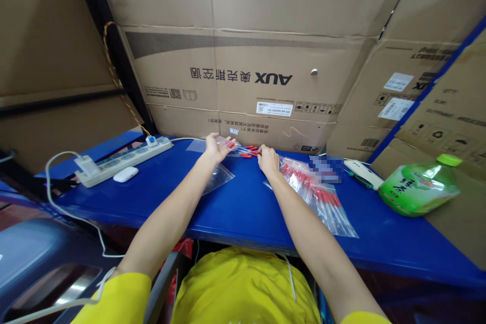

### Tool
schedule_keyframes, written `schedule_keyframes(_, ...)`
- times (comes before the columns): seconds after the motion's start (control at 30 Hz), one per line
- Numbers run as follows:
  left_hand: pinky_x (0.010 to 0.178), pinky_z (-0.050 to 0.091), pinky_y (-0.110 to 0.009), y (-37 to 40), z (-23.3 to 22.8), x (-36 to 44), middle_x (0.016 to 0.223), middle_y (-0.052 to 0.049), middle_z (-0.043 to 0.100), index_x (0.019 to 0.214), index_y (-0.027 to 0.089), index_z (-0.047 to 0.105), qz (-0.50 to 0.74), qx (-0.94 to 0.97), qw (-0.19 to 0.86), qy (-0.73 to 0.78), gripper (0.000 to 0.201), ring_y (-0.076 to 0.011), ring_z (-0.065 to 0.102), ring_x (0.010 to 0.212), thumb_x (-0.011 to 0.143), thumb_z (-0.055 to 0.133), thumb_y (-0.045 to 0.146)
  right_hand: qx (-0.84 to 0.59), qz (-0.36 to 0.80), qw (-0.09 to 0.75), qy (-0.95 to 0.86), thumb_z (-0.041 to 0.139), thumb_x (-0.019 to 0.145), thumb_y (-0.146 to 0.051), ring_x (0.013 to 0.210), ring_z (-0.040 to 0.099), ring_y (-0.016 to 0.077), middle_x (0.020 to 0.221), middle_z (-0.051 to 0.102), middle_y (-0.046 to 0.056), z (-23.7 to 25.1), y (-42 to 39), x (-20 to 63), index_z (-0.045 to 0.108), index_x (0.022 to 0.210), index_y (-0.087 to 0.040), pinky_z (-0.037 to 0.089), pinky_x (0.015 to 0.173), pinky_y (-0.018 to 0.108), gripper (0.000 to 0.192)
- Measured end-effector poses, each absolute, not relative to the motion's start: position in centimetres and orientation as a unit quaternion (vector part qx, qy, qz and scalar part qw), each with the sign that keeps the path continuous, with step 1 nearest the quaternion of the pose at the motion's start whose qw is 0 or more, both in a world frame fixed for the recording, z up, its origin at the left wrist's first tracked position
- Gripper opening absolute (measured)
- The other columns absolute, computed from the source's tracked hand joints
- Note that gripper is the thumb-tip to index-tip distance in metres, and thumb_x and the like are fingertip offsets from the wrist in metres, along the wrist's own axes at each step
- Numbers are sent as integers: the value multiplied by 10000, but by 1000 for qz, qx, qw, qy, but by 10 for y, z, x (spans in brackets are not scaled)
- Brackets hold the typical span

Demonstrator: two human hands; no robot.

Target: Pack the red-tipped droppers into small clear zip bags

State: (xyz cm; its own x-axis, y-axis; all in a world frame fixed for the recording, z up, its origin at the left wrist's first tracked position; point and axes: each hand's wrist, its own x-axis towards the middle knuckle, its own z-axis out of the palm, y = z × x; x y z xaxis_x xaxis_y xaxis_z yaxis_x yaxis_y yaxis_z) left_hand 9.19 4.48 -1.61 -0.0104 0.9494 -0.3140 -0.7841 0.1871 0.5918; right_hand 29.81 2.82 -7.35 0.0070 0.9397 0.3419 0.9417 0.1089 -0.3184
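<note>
Blue table [235,207], cardboard boxes [235,76] behind. Left hand [215,148] at far centre, fingers loosely spread, holding a small clear bag [231,144] by its mouth. Right hand [268,161] just right of it, knuckles up, fingers curled down at a loose bunch of red-tipped pieces [248,151] on the table; grip cannot be told. The pieces lie flat, long axes running roughly left-right. Under the right wrist, a heap of filled bags [322,202] trails toward near right. Power strip [125,161] far left; green bottle [419,187] on its side at right.
</note>
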Motion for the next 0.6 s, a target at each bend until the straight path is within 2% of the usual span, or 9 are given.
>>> schedule_keyframes(0.17, 756, 646, -400, 46, -17, 90, 1170, -170, 647, 1451, 172, 501, 627, 114, 690, 343, 566, -293, 718, 938, 904, 458, 309, -649, -2, 251, -719, 641, 1000, -221, 1081, 689, 258, 1158, 765, 94, -74, 29, 296, 671, 1133, -235, 478, 896, 350, 137)
schedule_keyframes(0.27, 754, 643, -394, 46, -18, 90, 1165, -165, 647, 1436, 181, 504, 631, 109, 687, 343, 542, -284, 718, 921, 913, 459, 313, -642, -3, 244, -727, 679, 989, -257, 1113, 675, 260, 1183, 763, 87, -76, 29, 296, 661, 1165, -231, 477, 910, 347, 178)
schedule_keyframes(0.33, 753, 642, -397, 46, -18, 91, 1179, -168, 646, 1427, 189, 510, 632, 105, 687, 343, 530, -283, 719, 917, 915, 465, 317, -643, -5, 244, -726, 670, 1004, -286, 1112, 671, 263, 1169, 763, 88, -76, 28, 296, 672, 1135, -236, 476, 905, 348, 141)
schedule_keyframes(0.6, 743, 649, -400, 45, -18, 92, 1168, -167, 649, 1459, 181, 480, 637, 116, 683, 338, 557, -292, 726, 924, 921, 456, 321, -651, -3, 290, -702, 620, 1009, -290, 1002, 699, 264, 1018, 754, 97, -69, 23, 292, 676, 1065, -248, 472, 873, 349, 90)
